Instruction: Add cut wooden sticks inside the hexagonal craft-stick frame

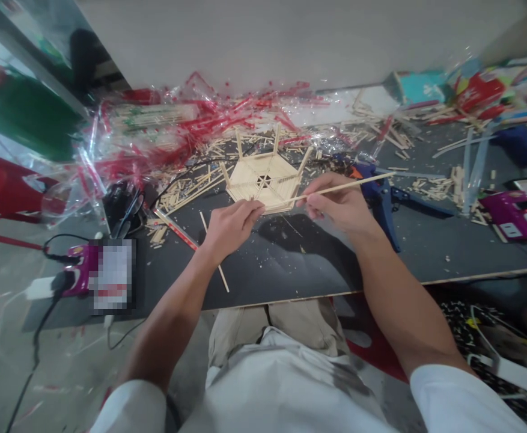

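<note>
A six-sided frame of thin wooden sticks (249,171) stands over the dark tabletop, with short posts rising at its corners and a small dark opening in its middle. My left hand (234,225) has its fingers pinched together at the near left edge of this frame. Between the thumb and fingers of my right hand (335,201) is a long thin wooden stick (357,182). Its left end reaches the frame's near edge, and the other end points out to the right. Another loose stick (220,270) lies beside my left wrist.
Clear plastic wrappers with red edges (155,132) are heaped along the back left. A blue glue gun (383,204) lies right of my right hand. Cut stick pieces (443,186) litter the table (281,270). Purple power strips sit at the left (80,270) and right (511,213).
</note>
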### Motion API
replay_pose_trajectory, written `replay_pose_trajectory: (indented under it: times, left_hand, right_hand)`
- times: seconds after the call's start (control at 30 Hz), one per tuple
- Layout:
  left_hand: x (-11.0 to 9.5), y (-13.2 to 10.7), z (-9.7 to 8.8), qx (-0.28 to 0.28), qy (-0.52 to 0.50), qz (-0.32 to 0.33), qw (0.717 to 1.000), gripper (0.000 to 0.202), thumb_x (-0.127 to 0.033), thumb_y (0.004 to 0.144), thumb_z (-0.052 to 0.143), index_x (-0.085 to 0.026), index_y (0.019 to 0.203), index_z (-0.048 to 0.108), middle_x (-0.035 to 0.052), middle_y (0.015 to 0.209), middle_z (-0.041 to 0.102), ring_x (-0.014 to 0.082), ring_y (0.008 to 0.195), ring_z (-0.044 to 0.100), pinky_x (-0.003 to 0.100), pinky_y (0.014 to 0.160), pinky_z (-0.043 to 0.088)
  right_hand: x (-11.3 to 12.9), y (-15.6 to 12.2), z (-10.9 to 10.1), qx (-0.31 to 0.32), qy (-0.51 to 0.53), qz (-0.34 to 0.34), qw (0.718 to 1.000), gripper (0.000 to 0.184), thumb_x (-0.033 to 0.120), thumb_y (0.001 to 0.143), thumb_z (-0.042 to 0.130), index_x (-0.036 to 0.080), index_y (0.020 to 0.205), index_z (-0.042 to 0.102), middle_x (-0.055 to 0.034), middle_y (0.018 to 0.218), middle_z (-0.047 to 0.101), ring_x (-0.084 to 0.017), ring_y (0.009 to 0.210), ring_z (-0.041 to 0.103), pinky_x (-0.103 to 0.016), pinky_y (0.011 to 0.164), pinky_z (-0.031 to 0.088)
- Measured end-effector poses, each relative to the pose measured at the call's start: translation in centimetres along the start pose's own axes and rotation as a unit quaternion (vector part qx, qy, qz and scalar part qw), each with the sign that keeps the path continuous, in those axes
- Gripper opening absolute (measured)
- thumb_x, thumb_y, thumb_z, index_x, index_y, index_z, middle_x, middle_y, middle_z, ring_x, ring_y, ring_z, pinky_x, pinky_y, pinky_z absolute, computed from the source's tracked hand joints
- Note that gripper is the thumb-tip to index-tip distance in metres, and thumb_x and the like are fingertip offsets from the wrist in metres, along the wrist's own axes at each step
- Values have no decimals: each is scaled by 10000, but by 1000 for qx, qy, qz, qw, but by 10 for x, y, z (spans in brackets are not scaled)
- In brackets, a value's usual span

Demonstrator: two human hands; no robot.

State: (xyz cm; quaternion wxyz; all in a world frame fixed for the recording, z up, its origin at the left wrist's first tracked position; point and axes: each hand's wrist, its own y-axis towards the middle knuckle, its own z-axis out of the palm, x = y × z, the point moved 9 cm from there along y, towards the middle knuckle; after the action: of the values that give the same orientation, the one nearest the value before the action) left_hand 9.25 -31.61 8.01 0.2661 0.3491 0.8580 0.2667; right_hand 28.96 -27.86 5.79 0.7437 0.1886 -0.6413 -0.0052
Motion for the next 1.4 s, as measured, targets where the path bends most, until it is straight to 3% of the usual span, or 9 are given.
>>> replay_pose_trajectory:
  times: [0.17, 0.3, 0.53, 0.7, 0.9, 1.13, 1.4]
  left_hand:
    - [4, -3, 10, 31, 0, -18, 999, 180, -301, 1058, 548, -193, 1032, 689, 20, 841, 775, 109, 686, 714, 221, 595, 473]
    - [8, -3, 8, 25, -5, -41, 999, 154, -279, 1037, 559, -189, 1040, 683, 0, 754, 736, 93, 606, 661, 220, 574, 456]
    - [6, 1, -13, -57, -5, -12, 998, 111, -266, 1012, 629, -195, 1009, 715, -11, 760, 742, 67, 587, 637, 200, 574, 450]
    - [3, 0, -19, -93, 5, 4, 996, 83, -237, 1005, 643, -208, 1028, 717, -3, 806, 764, 62, 596, 640, 194, 590, 471]
    - [13, -1, -17, -75, 17, -5, 997, 191, -275, 996, 666, -219, 1173, 710, -34, 698, 690, 70, 550, 582, 207, 561, 443]
    - [33, -5, -12, -54, 7, -59, 997, 244, -328, 1023, 628, -246, 1225, 738, 10, 794, 741, 85, 602, 607, 221, 600, 472]
    - [32, -2, -9, -37, -53, -78, 995, 234, -303, 1036, 607, -218, 1225, 714, 33, 982, 745, 56, 637, 618, 195, 626, 483]
  right_hand:
    - [-3, 2, -7, -43, -12, 1, 999, 262, 478, 815, 850, 260, 885, 722, 24, 713, 740, -77, 456, 558, -234, 378, 414]
    - [0, 3, -23, -138, -3, -9, 990, 355, 572, 754, 866, 261, 807, 703, 42, 622, 661, -68, 423, 486, -248, 365, 347]
    - [1, 2, -50, -272, 24, -1, 962, 456, 656, 699, 845, 258, 681, 624, 55, 510, 498, -75, 404, 392, -269, 362, 204]
    - [-8, 5, -52, -263, 58, 13, 963, 429, 626, 710, 832, 255, 707, 616, 53, 533, 499, -75, 427, 407, -259, 381, 263]
    - [-18, 7, -52, -253, 74, 40, 964, 351, 520, 741, 776, 242, 679, 570, 61, 514, 503, -67, 405, 414, -232, 361, 268]
    - [-37, 15, -52, -228, 75, 76, 968, 271, 450, 718, 729, 247, 721, 550, 73, 525, 511, -64, 401, 435, -220, 354, 260]
    - [-45, 13, -53, -250, 123, 115, 953, 169, 346, 673, 672, 236, 729, 556, 72, 526, 513, -58, 434, 438, -182, 380, 315]
